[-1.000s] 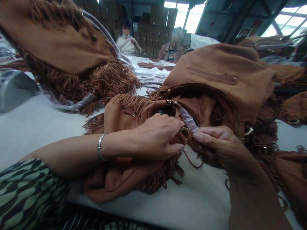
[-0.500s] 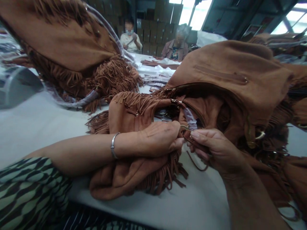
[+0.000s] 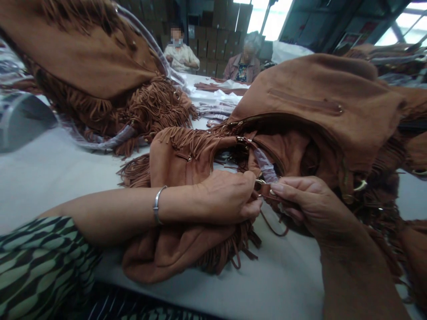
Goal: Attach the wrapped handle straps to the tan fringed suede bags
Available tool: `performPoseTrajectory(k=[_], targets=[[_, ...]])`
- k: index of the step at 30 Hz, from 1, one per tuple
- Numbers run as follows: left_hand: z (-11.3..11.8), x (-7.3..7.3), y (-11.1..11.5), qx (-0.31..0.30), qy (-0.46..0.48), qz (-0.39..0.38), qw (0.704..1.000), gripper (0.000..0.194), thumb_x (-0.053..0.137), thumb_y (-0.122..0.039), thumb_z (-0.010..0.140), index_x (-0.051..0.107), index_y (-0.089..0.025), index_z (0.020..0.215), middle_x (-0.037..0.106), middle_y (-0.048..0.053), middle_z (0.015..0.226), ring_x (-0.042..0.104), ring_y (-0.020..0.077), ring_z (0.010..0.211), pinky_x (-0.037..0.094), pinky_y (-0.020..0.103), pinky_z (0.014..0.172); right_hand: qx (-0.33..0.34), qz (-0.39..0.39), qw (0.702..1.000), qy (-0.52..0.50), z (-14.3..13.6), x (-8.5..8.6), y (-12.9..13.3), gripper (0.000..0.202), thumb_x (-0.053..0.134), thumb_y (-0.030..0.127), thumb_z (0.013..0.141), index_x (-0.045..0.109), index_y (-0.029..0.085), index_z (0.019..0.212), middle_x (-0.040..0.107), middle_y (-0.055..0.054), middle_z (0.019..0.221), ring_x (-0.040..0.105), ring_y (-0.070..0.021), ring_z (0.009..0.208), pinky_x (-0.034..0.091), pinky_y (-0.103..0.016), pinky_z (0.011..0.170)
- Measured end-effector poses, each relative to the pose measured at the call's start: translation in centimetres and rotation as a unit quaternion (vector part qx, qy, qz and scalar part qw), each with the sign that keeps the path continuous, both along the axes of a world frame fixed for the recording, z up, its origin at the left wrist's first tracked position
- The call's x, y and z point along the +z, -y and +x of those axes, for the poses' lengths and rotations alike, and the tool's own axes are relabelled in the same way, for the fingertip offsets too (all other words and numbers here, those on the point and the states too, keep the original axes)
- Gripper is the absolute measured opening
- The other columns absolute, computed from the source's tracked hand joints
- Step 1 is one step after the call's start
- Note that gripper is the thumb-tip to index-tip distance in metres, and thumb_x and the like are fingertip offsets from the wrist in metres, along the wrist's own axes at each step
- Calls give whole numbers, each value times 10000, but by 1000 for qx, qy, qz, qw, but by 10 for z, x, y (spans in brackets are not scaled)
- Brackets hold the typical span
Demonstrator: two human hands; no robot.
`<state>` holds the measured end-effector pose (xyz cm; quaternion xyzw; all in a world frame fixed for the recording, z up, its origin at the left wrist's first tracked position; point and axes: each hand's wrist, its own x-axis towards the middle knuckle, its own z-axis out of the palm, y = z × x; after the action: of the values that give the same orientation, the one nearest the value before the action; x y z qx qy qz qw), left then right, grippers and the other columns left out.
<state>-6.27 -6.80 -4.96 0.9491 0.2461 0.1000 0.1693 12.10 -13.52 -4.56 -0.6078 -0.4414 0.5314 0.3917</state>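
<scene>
A brown fringed handbag (image 3: 173, 162) lies on the table in front of me, its zipped opening toward the right. My left hand (image 3: 230, 195), with a silver bangle at the wrist, reaches across it and pinches beside a gold ring (image 3: 260, 181) at the bag's edge. What sits between those fingertips is partly hidden. My right hand (image 3: 303, 198) is closed on a brown leather strap (image 3: 267, 191) that meets the ring, the thumb by a small metal stud. A plastic-wrapped handle (image 3: 265, 164) runs up just behind the fingers.
A large brown bag (image 3: 316, 89) stands close at the right, and another fringed bag (image 3: 110, 66) rises at the left. A clear plastic roll (image 3: 26, 120) lies on the white table (image 3: 66, 169). Two people (image 3: 182, 55) sit across it, before stacked cartons (image 3: 208, 49).
Both hands have shifted slightly right, and the strap end and ring show more between them. The person at the back left has lowered their hands.
</scene>
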Motion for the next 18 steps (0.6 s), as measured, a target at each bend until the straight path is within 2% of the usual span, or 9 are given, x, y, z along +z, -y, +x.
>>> performPoseTrajectory(k=[4,8,12,15,18], targets=[[3,-4,1,10,22,-32,999,216,408,-340,865,502,-152,913,685,67,847,670,238,756,491,306,615,-5,-2,1000,-25,-2,0,-1,415,740,477,687,535,139,559,364,69,361,238,-7,299,147,-141,311],[3,-9,-2,42,5,-5,999,251,386,-352,879,500,-135,933,679,87,837,668,261,739,494,330,604,2,17,1000,-15,-2,-8,-5,400,706,473,733,554,136,578,383,60,385,240,-9,311,135,-150,317],[0,-12,-8,55,9,27,998,285,399,-364,879,489,-112,979,666,103,841,659,269,743,492,338,607,37,34,999,12,-3,-12,-6,435,645,502,791,543,138,575,393,49,380,260,-20,334,157,-160,346],[0,-13,-14,28,26,-22,999,220,438,-330,861,490,-131,941,649,67,810,634,217,708,467,291,591,47,41,997,47,-5,-11,-6,455,629,516,800,531,143,559,408,39,379,278,-32,346,173,-175,360],[1,-12,-20,-8,94,-147,985,159,514,-301,819,497,-156,882,623,17,796,597,157,704,451,244,605,18,61,995,77,-6,-9,-6,461,637,514,792,520,150,534,403,37,381,275,-40,347,165,-185,357]])
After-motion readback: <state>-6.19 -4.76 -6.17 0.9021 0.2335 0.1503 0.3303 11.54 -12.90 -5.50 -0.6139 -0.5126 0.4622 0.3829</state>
